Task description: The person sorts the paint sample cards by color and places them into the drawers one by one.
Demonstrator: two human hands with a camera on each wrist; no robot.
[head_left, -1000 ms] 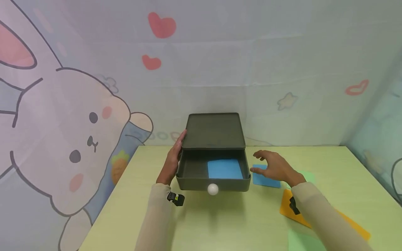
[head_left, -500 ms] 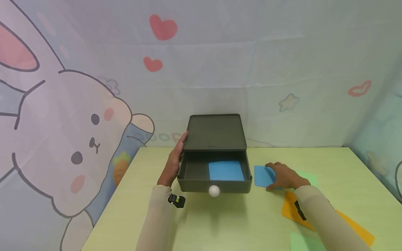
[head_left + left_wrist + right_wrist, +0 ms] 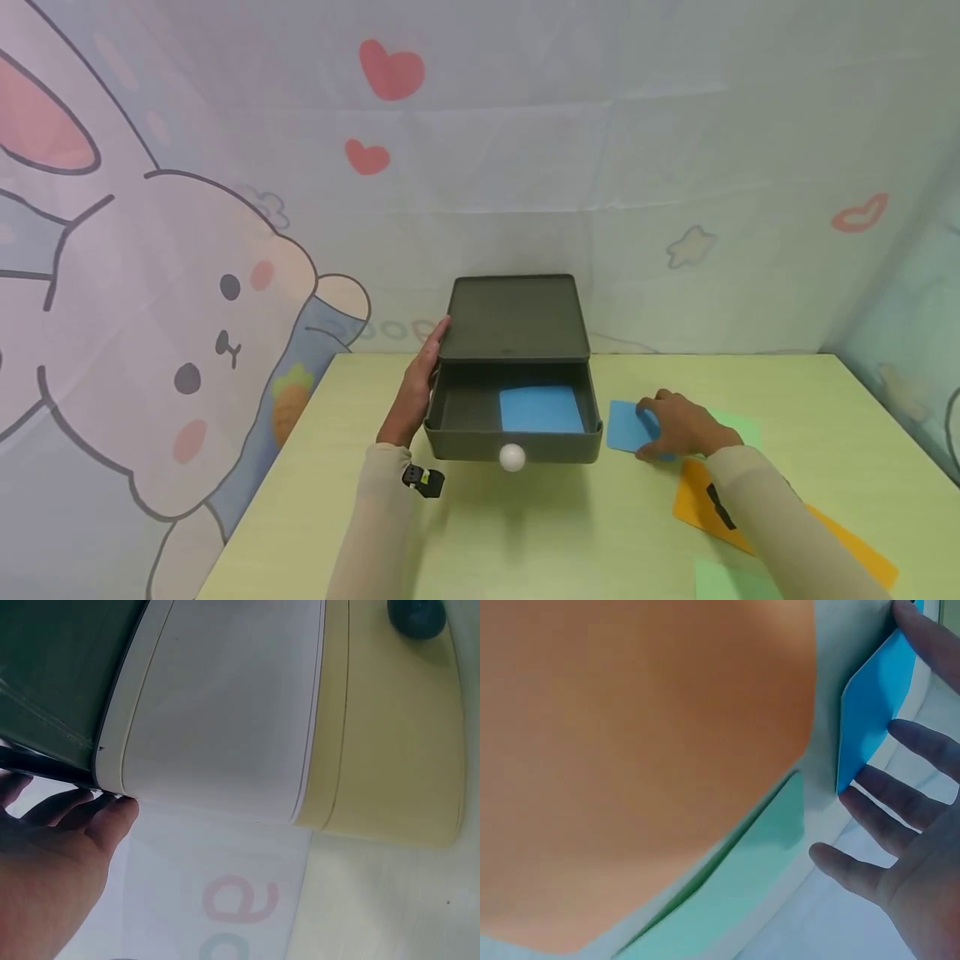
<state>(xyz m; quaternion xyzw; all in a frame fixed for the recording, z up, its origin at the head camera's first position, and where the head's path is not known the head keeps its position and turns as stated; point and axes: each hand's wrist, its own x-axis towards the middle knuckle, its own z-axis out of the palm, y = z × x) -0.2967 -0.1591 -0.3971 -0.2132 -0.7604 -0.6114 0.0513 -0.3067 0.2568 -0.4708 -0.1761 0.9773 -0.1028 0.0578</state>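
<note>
A dark box (image 3: 517,321) has its drawer (image 3: 465,447) pulled out toward me, with a round white knob (image 3: 512,457) on its front. A blue card (image 3: 541,410) lies inside. My left hand (image 3: 411,396) rests along the box's left side; in the left wrist view its fingertips (image 3: 114,819) touch near the dark top's edge. To the right of the drawer, my right hand (image 3: 682,425) pinches a second blue card (image 3: 626,427) on the table. The right wrist view has the thumb at one edge of this card (image 3: 877,705) and several fingertips along the opposite edge.
An orange sheet (image 3: 693,500) lies partly beneath the right forearm. One green sheet (image 3: 738,425) is behind the right wrist, another (image 3: 727,581) at the table's front. A cartoon-printed cloth (image 3: 525,167) hangs behind the table (image 3: 315,508).
My right hand has come down and to the right from beside the drawer onto the blue card, its thumb and fingers now at the card's edges. The left hand stays against the box.
</note>
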